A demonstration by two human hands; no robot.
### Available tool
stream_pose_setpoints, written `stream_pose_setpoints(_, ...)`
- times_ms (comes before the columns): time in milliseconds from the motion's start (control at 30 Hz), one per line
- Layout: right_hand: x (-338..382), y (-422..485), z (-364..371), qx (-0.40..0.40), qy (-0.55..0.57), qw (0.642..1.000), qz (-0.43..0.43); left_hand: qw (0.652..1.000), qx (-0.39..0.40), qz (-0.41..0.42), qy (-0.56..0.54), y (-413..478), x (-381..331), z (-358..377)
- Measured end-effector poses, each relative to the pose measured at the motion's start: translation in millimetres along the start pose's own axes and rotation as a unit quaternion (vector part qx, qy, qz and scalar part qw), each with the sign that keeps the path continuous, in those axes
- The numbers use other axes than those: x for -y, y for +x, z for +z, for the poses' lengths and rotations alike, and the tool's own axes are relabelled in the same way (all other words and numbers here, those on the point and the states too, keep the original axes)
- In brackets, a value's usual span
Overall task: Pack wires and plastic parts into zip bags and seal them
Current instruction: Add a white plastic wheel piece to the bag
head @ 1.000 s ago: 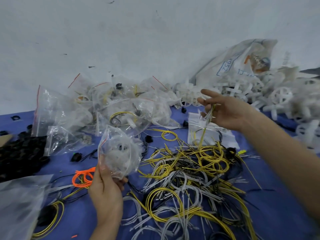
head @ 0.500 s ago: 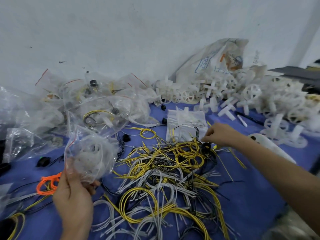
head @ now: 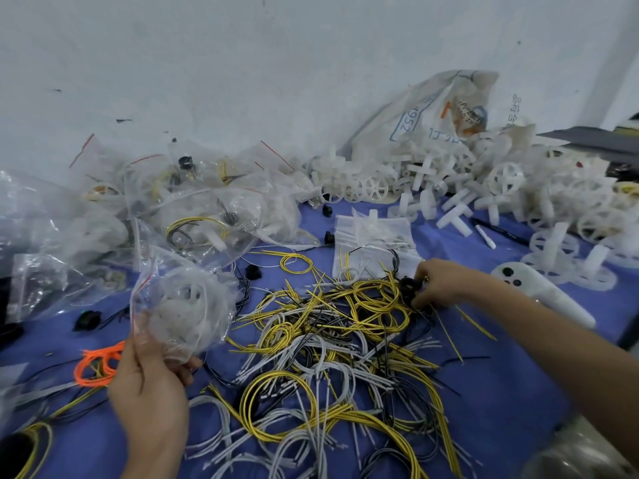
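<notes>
Left grip point(head: 152, 385) pinches the bag point(head: 183, 305), lower left; right grip point(head: 439, 285), centre right, is curled round a black part point(head: 408, 289). Best tease it clear of the wires point(head: 328, 340) before bagging.

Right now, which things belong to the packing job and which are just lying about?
Job: left hand gripping zip bag; right hand pinching black part; wire pile; white wheels; filled bags.
Lying about: pen; printed sack; white device.
</notes>
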State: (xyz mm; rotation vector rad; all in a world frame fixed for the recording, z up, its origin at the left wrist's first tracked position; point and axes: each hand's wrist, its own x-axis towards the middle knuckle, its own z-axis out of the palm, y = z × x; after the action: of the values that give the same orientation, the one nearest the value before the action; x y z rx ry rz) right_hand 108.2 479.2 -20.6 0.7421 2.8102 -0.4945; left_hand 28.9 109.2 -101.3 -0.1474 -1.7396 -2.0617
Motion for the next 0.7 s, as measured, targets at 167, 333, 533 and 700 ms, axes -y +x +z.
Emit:
stream_pose_setpoints(167, 5.0, -1.8, -1.7, -0.008, -0.027, 1.0, 0.01, 1.0, -0.003, 0.012, 0.01, -3.2, -8.2, 2.9)
stream_pose_setpoints(333, 11.8, -4.7, -2.9, 0.01, -0.061, 0.998, 0.025, 1.0, 0.0, 0.006, 0.011, -2.0, -3.4, 1.4)
stream_pose_setpoints(533, 14.9, -3.4, -27.3, -0.173, 0.002, 0.985, -0.016, 1.0, -0.005, 0.004, 0.003, -1.9, -2.6, 1.4)
stream_pose_setpoints(700, 29.4, -12.9, -45.8, -0.259, 0.071, 0.96, -0.079, 1.0, -0.003, -0.001, -0.007, -0.5, -0.5, 0.4)
